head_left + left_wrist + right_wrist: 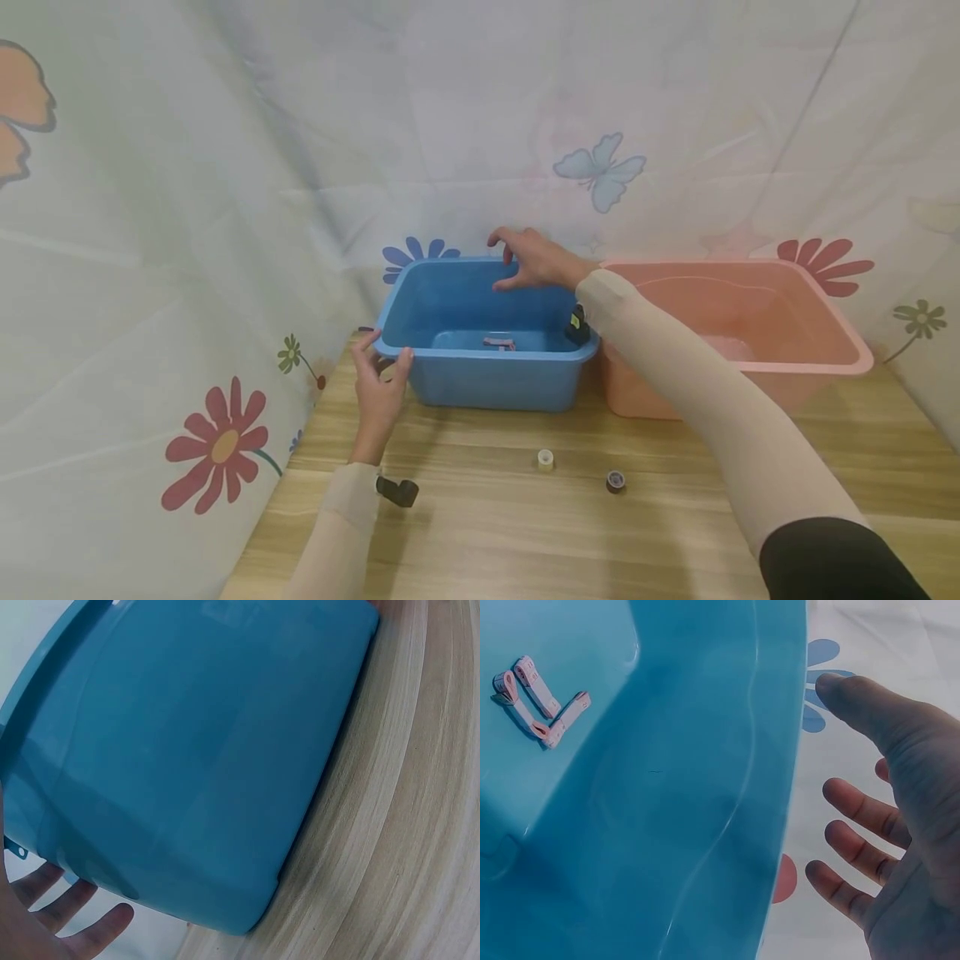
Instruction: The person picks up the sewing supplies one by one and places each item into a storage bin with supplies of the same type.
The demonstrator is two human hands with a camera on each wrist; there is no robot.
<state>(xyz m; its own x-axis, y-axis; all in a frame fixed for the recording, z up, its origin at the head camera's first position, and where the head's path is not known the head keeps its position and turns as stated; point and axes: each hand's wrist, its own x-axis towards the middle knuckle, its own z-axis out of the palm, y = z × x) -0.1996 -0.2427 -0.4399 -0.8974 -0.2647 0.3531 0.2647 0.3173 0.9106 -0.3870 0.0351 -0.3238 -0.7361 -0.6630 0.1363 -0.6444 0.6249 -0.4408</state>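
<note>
A blue plastic tub (495, 379) stands on the wooden table; inside on its floor lie folded pink-and-white tape measures (564, 720). My left hand (378, 400) is at the tub's front left corner, thumb near the front rim and fingers spread along the left side. In the left wrist view the fingertips (105, 930) lie right by the tub's wall, loosely bent. My right hand (534, 260) is over the tub's far rim, thumb and fingers spread apart with nothing between them. The right wrist view shows that hand beside the rim.
A pink tub (787, 392) stands right beside the blue one, partly behind my right forearm. Two small rolls, one pale (545, 459) and one dark (616, 481), are on the table in front. A flower-print curtain (480, 125) hangs close behind and at the left.
</note>
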